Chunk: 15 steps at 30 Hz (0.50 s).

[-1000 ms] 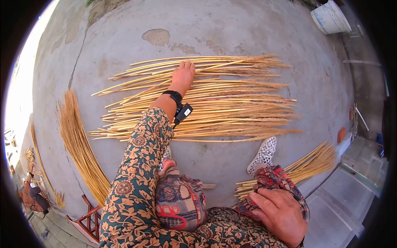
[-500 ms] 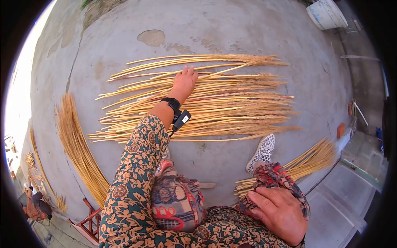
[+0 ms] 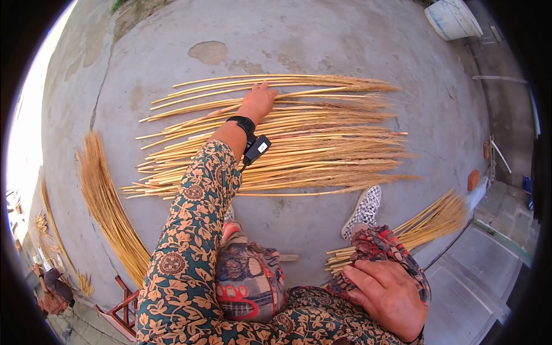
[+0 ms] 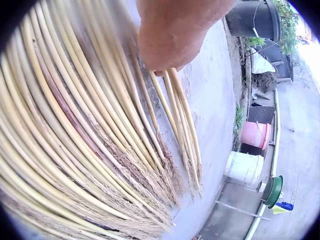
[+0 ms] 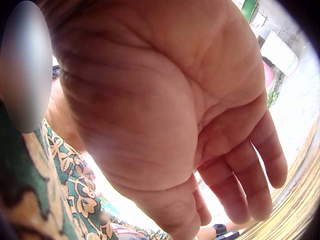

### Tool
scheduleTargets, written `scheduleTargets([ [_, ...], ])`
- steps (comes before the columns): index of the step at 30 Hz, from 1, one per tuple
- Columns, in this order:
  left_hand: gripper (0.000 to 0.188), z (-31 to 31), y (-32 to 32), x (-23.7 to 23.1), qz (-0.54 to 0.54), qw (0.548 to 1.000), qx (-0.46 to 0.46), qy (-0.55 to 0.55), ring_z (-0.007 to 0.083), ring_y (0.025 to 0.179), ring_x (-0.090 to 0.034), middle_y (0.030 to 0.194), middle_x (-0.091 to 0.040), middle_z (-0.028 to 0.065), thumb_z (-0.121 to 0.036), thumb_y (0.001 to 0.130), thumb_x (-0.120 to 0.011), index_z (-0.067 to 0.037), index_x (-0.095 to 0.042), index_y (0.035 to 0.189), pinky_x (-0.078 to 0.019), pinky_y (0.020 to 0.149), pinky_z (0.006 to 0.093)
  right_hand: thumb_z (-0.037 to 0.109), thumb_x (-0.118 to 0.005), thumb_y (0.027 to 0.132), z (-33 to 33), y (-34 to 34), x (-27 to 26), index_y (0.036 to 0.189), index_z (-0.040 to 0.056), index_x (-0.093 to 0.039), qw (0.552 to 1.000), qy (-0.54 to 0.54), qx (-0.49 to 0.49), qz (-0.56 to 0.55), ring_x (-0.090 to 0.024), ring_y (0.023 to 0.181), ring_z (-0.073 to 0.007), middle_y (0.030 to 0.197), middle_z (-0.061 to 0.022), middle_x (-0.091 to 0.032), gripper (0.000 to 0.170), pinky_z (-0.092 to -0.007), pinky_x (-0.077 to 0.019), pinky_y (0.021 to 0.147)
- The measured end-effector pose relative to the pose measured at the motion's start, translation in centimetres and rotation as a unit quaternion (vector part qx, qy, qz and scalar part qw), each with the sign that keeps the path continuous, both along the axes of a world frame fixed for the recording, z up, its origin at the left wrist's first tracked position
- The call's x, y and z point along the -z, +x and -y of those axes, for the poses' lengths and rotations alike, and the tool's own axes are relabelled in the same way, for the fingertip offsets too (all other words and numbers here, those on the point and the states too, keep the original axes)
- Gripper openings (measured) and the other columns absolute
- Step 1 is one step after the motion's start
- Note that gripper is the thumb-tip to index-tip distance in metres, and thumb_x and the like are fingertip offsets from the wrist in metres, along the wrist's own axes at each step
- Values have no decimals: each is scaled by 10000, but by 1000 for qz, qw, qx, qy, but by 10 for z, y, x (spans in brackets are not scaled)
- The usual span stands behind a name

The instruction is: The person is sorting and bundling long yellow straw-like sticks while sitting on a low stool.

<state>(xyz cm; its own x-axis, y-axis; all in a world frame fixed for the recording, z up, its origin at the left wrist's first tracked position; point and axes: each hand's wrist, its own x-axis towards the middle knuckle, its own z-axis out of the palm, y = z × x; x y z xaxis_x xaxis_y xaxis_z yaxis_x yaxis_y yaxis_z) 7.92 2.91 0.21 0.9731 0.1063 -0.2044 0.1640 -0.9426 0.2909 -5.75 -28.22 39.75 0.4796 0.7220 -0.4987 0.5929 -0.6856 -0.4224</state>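
Note:
Long pale stalks (image 3: 322, 150) with brushy brown heads lie side by side on the ground, heads to the right. Over the far rows, my left hand (image 3: 257, 102) touches the stalks, its fingers slightly spread. In the left wrist view that hand (image 4: 175, 32) covers part of a few stalks (image 4: 187, 127) set apart from the denser layer (image 4: 65, 115); its fingertips are mostly hidden. My right hand (image 3: 391, 296) rests on the patterned cloth over my knee, holding nothing. The right wrist view shows its palm (image 5: 150, 100) with loosely bent fingers.
One bundle (image 3: 109, 201) lies at the left, another (image 3: 431, 221) at the right beside my checkered shoe (image 3: 363, 211). A white bucket (image 3: 453, 20) stands at the far right. A red-brown frame (image 3: 123, 310) and another person (image 3: 54, 293) are at the lower left.
My left hand has shifted slightly over the far stalks, and some stalks under it have moved farther away from me and lie straighter. The right hand has stayed on the knee.

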Motion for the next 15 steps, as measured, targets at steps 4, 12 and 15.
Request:
scheduleTargets([
  [4,370,15,-16,-7,-12,998,35,42,384,1204,-470,1392,-419,180,-128,882,-477,-196,-551,1238,-442,957,491,206,-749,711,1,3,1,1113,96,-636,1000,6,0,2,-604,938,-285,1069,-90,-620,432,-389,-496,813],
  [12,388,36,-40,3,59,989,119,60,337,1304,-387,1428,-399,129,-108,881,-477,-144,-515,1265,-386,990,448,194,-744,718,1,4,1,1126,89,-626,1000,12,7,-14,-600,947,-284,1066,-96,-617,437,-387,-489,826],
  [15,352,30,-38,1,55,986,122,100,317,1303,-389,1426,-406,112,-115,877,-485,-121,-541,1225,-381,993,437,192,-744,720,3,4,2,1132,92,-623,1000,18,4,-14,-601,945,-282,1068,-94,-616,440,-385,-490,825],
])
